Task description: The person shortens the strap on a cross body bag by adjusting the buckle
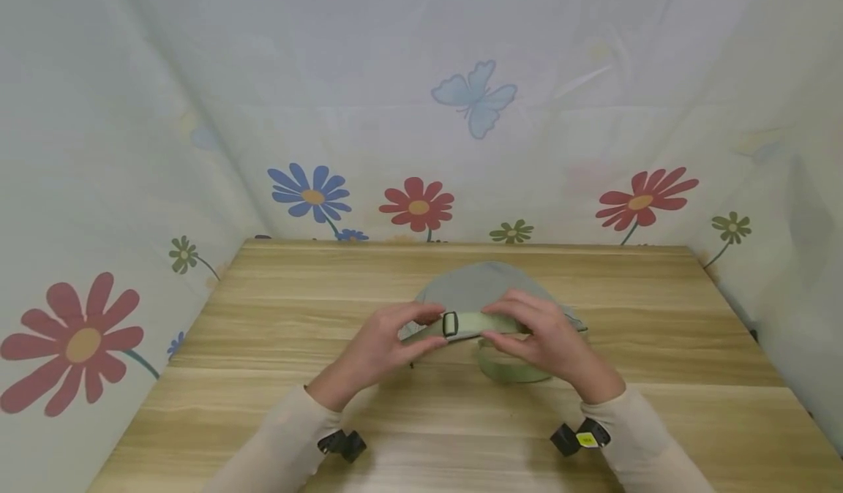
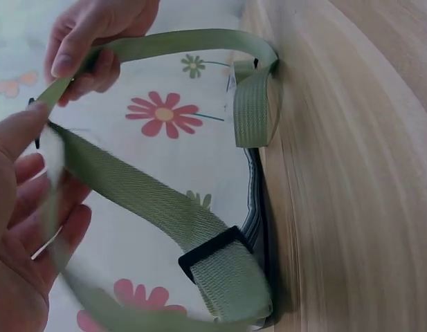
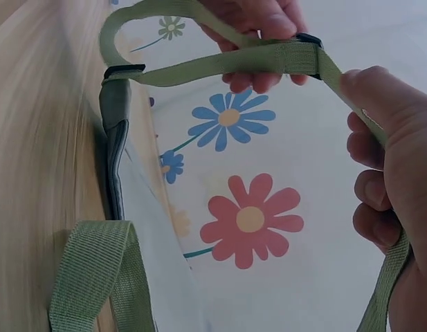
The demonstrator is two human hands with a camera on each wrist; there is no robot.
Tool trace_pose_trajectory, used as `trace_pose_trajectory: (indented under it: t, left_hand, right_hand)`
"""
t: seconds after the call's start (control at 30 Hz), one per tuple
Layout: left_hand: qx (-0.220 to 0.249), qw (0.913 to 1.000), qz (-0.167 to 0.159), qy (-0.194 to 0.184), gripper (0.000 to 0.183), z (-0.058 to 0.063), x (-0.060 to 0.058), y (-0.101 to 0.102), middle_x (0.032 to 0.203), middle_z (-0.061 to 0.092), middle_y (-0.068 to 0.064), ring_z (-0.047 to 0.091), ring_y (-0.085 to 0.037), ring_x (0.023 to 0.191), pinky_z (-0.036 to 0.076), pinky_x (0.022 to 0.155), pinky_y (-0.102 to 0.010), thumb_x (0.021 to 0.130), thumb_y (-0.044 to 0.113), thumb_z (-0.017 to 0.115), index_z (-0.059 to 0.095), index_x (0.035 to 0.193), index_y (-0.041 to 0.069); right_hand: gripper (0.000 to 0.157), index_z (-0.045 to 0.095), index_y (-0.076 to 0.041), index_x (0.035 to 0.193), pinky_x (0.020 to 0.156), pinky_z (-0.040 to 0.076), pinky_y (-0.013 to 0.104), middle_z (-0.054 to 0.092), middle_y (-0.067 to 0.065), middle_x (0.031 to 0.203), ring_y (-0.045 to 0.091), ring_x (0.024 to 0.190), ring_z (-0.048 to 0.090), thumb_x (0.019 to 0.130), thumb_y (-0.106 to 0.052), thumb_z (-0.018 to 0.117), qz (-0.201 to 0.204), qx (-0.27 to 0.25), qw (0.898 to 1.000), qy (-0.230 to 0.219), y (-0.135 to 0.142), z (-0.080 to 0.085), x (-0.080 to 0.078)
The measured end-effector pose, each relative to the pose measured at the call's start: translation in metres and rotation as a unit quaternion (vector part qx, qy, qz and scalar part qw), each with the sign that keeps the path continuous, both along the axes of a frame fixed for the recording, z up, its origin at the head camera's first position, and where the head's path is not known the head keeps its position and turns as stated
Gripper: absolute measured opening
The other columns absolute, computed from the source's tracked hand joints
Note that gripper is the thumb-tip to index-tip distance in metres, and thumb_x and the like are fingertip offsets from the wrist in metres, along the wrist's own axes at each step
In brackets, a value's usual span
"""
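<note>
A grey-green bag (image 1: 487,281) lies on the table, its green webbing strap (image 1: 470,323) raised above its near edge. A black slider buckle (image 1: 450,324) sits on the strap between the two hands. With thumb and fingers, my left hand (image 1: 385,339) pinches the strap right beside the buckle. My right hand (image 1: 543,332) holds the same strap a short way to the right, thumb below and fingers above. In the right wrist view the webbing (image 3: 227,63) loops back to a black ring (image 3: 123,70) at the bag's corner. Another black ring (image 2: 213,252) appears in the left wrist view.
The wood-grain table (image 1: 296,281) extends around the bag on all sides. A loose strap loop (image 1: 514,370) hangs under my right hand. Behind the table stands a pale curtain (image 1: 369,98) printed with flowers and a butterfly. Each wrist wears a small black camera (image 1: 342,445).
</note>
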State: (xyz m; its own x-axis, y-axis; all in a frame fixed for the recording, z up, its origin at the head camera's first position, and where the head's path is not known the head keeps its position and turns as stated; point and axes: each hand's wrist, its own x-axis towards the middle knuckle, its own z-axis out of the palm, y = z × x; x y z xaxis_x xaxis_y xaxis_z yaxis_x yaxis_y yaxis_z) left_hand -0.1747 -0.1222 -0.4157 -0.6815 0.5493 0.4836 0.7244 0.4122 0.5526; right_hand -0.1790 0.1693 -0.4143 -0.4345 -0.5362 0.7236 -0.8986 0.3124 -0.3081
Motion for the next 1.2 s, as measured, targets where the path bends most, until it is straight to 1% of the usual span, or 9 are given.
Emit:
trace_pose_trajectory:
  t: [0.1,0.23,0.3,0.4,0.57,0.77,0.97,1.1,1.2]
  left_hand:
    - [0.020,0.9997,-0.012,0.001,0.039,0.000,0.000,0.002,0.122,0.081,-0.006,0.078,-0.020,0.109,0.064,0.096,-0.037,0.094,0.016,0.086,0.074,0.130,0.007]
    - [0.036,0.9988,-0.026,0.020,0.036,-0.002,-0.001,0.003,0.120,0.081,-0.006,0.078,-0.020,0.108,0.064,0.095,-0.036,0.093,0.012,0.086,0.075,0.127,0.007]
    - [0.039,0.9984,-0.030,0.028,0.035,-0.003,-0.002,0.003,0.119,0.081,-0.006,0.078,-0.020,0.107,0.065,0.095,-0.036,0.093,0.011,0.086,0.075,0.126,0.007]
    - [0.042,0.9980,-0.034,0.033,0.035,-0.004,-0.003,0.004,0.120,0.081,-0.006,0.078,-0.020,0.108,0.064,0.095,-0.036,0.093,0.011,0.086,0.075,0.126,0.007]
    - [0.045,0.9972,-0.044,0.040,0.035,-0.005,-0.004,0.005,0.119,0.080,-0.005,0.078,-0.019,0.109,0.064,0.096,-0.034,0.093,0.011,0.086,0.074,0.125,0.008]
    - [0.049,0.9966,-0.060,0.030,0.033,-0.007,-0.005,0.008,0.117,0.080,-0.004,0.077,-0.017,0.109,0.063,0.097,-0.032,0.094,0.010,0.084,0.074,0.125,0.008]
    - [0.049,0.9968,-0.058,0.024,0.032,-0.008,-0.005,0.009,0.117,0.080,-0.003,0.076,-0.018,0.110,0.063,0.097,-0.034,0.094,0.010,0.084,0.074,0.124,0.009]
    - [0.050,0.9968,-0.060,0.020,0.032,-0.007,-0.005,0.010,0.115,0.079,-0.004,0.076,-0.018,0.109,0.064,0.096,-0.038,0.093,0.010,0.084,0.074,0.123,0.008]
    - [0.048,0.9969,-0.060,0.020,0.032,-0.007,-0.005,0.011,0.115,0.079,-0.003,0.076,-0.018,0.109,0.064,0.097,-0.037,0.093,0.010,0.085,0.074,0.123,0.009]
  right_hand:
    - [0.036,0.075,-0.007,0.112,0.063,0.046,0.014,0.072,0.001,0.099,0.006,0.072,0.054,0.107,-0.041,0.067,-0.002,-0.008,1.000,0.000,-0.002,0.000,0.000]
    - [0.031,0.075,-0.007,0.112,0.062,0.043,0.014,0.072,0.002,0.098,0.005,0.069,0.050,0.105,-0.037,0.071,0.003,-0.017,1.000,-0.003,-0.004,-0.002,0.000]
    - [0.029,0.075,-0.006,0.114,0.062,0.043,0.014,0.072,0.002,0.098,0.006,0.069,0.051,0.105,-0.033,0.073,0.008,-0.019,1.000,-0.007,-0.004,-0.003,0.000]
    - [0.030,0.075,-0.005,0.117,0.063,0.044,0.015,0.071,0.002,0.097,0.009,0.069,0.053,0.105,-0.032,0.074,0.010,-0.018,1.000,-0.007,-0.006,-0.004,0.000]
    - [0.033,0.076,-0.005,0.117,0.064,0.047,0.018,0.069,0.001,0.096,0.012,0.071,0.058,0.105,-0.035,0.072,0.007,-0.017,1.000,-0.007,-0.009,-0.005,0.001]
    - [0.028,0.075,-0.009,0.113,0.062,0.046,0.015,0.073,0.000,0.095,0.012,0.067,0.058,0.105,-0.035,0.072,0.009,-0.020,0.999,-0.025,-0.011,-0.005,0.003]
    - [0.028,0.076,-0.009,0.114,0.065,0.051,0.016,0.077,0.002,0.098,0.007,0.074,0.063,0.106,-0.035,0.071,0.010,-0.023,0.999,-0.033,-0.013,-0.004,0.003]
    - [0.027,0.076,-0.009,0.114,0.067,0.053,0.017,0.078,0.002,0.099,0.007,0.077,0.066,0.105,-0.034,0.072,0.015,-0.024,0.999,-0.033,-0.015,-0.006,0.001]
    - [0.024,0.076,-0.009,0.115,0.067,0.054,0.017,0.079,0.003,0.101,0.008,0.078,0.067,0.104,-0.030,0.074,0.020,-0.029,0.999,-0.040,-0.015,-0.007,0.001]
